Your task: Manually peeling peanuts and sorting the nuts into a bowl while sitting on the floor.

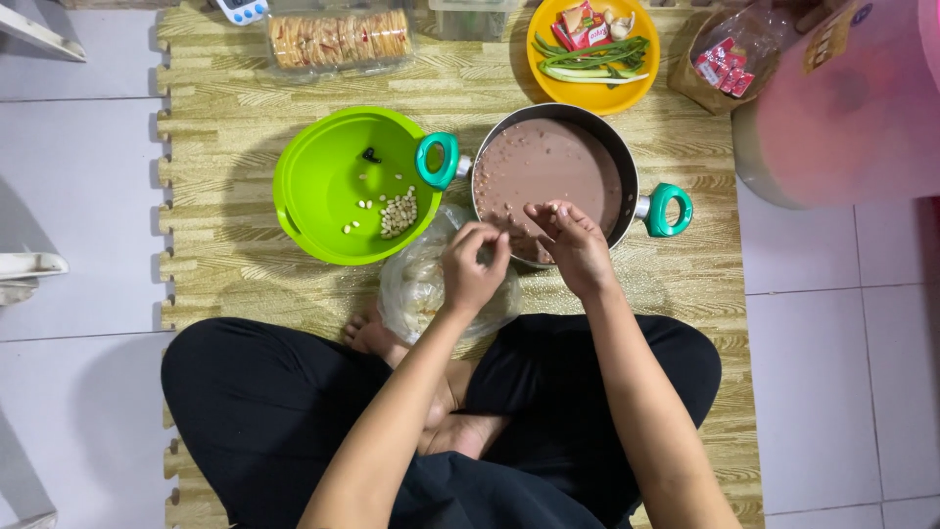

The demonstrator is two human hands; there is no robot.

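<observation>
I sit cross-legged on a wood-patterned mat. My left hand [473, 266] and my right hand [572, 245] are close together over the near rim of a metal pot [627, 167] with teal handles, filled with brownish water and soaking nuts. Each hand pinches something small between the fingertips; what it is looks like a nut but is too small to tell for sure. A green bowl [323, 176] at the left holds a small heap of pale peeled nuts [398, 213]. Under my left hand lies a clear plastic bag [416, 284] of skins.
A yellow plate [592, 98] with green onions and packets stands at the back. A clear box of crackers [338, 39] is at the back left. A pink container [842, 118] and a bag [729, 54] stand at the right. White floor tiles surround the mat.
</observation>
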